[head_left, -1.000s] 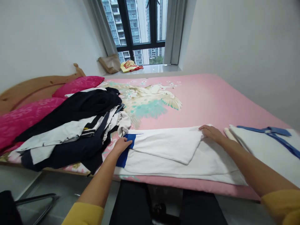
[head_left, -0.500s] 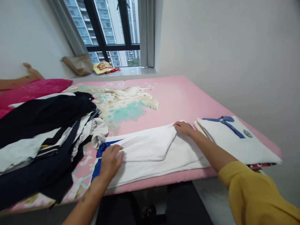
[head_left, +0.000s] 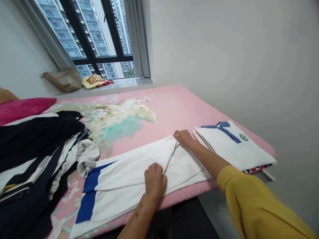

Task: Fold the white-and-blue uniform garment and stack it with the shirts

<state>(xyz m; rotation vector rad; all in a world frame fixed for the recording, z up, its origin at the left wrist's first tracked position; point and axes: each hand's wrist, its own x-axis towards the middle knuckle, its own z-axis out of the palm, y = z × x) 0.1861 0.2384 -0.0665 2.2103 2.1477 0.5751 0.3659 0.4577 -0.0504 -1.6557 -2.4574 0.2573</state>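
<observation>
A white shirt (head_left: pixel 129 186) with blue bands lies folded lengthwise near the bed's front edge, a sleeve-like flap laid over its body. My right hand (head_left: pixel 184 136) pinches the far corner of that flap. Lower down, my left hand (head_left: pixel 155 181) has its fingers curled closed on the flap's near corner; the fingertips are partly hidden. Just right of my right hand sits a stack of folded clothes, topped by a white shirt with a blue collar (head_left: pixel 226 144) and a round badge.
Left of the work lies a heap of dark and white clothes (head_left: pixel 37 142), with a magenta pillow (head_left: pixel 27 109) behind. Pink bedding (head_left: pixel 171 103) with printed birds covers the bed. A brown bag (head_left: pixel 65 79) and a yellow bag (head_left: pixel 93 81) rest on the windowsill.
My left hand has moved right from the blue-banded end to the flap's near corner and closed. My right hand keeps hold of the far corner. The view has shifted rightward.
</observation>
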